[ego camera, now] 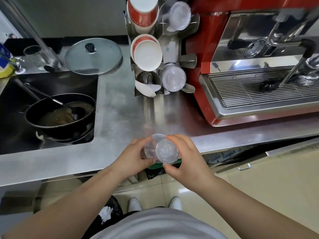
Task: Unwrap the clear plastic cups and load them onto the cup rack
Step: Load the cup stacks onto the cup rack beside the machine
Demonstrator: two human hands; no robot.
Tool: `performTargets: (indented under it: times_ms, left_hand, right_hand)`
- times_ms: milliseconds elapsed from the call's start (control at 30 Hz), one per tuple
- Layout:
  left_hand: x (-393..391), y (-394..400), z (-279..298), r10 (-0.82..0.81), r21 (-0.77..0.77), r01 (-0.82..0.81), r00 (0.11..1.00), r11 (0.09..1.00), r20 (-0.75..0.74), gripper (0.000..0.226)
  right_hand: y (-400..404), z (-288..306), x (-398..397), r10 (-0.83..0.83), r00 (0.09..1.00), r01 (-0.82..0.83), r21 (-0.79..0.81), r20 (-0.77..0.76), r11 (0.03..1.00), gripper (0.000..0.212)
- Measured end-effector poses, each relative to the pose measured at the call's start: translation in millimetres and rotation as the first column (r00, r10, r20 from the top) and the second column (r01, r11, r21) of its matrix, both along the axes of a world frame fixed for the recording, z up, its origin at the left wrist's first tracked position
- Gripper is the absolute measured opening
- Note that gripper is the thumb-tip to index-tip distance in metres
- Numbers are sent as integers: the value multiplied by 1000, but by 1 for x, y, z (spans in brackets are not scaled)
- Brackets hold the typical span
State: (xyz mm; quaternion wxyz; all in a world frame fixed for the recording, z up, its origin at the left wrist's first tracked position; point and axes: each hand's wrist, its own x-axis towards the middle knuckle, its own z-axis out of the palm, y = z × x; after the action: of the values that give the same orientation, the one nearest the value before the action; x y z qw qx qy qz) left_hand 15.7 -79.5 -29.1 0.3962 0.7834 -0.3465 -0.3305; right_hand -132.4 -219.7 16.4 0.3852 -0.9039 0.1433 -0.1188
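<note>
Two hands held a short stack of clear plastic cups (164, 150) over the near edge of the steel desk (120, 118), bases toward the camera. The left hand (133, 156) curled round the stack's left side, fingers wrapped on the cup wall; the right hand (186, 157) pinched the nearest cup between thumb below and fingers above. Whether any wrapping remained on the stack could not be told.

At the far edge of the desk stood the metal cup rack (172, 54), its right-hand slots holding clear cups (174, 79), its left-hand slots holding red-and-white paper cups (146, 54). Just right of the rack sat a red espresso machine (259, 66). Towards the left end, a sink (10, 104) set into the desk held a black pan (60, 114) with brown liquid, and a glass pot lid (93, 56) lay behind it.
</note>
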Motion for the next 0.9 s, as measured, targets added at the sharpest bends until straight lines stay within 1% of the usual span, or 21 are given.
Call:
performTargets:
  times_ms: [67, 100, 167, 300, 367, 467, 600, 667, 767, 900]
  left_hand:
    - [2, -2, 1, 4, 22, -5, 999, 1000, 50, 71]
    - [2, -3, 3, 3, 24, -4, 998, 1000, 67, 67]
    - [2, -6, 8, 6, -1, -6, 997, 1000, 74, 63]
    - [1, -9, 13, 24, -12, -23, 996, 1000, 91, 69]
    - [0, -9, 15, 19, -22, -17, 995, 1000, 95, 68]
    - [-3, -6, 17, 2, 4, -3, 993, 1000, 115, 70]
    - [-6, -4, 18, 20, -11, -19, 996, 1000, 90, 70]
    - [-7, -5, 24, 43, -49, -38, 994, 998, 99, 69]
    - [-5, -12, 39, 59, -97, -48, 992, 994, 109, 75]
    - [1, -27, 55, 53, -138, -32, 988, 990, 145, 66]
  right_hand:
    - [-4, 1, 0, -28, 1000, 28, 15, 3, 999, 71]
    - [-6, 2, 0, -42, 999, 41, 20, 6, 999, 71]
    - [-10, 6, 0, -56, 998, 55, 29, 12, 998, 72]
    - [-14, 11, -1, -67, 997, 66, 50, 25, 997, 72]
    - [-15, 12, -1, -82, 996, 80, 72, 32, 994, 72]
    - [-13, 10, -4, -87, 996, 84, 96, 32, 992, 73]
    - [-14, 13, -6, -56, 998, 53, 81, 43, 995, 72]
    - [-18, 19, -6, -43, 998, 39, 74, 49, 996, 73]
    - [-28, 33, -3, -46, 997, 43, 56, 60, 997, 74]
    - [-42, 59, 1, -29, 995, 27, 17, 96, 999, 76]
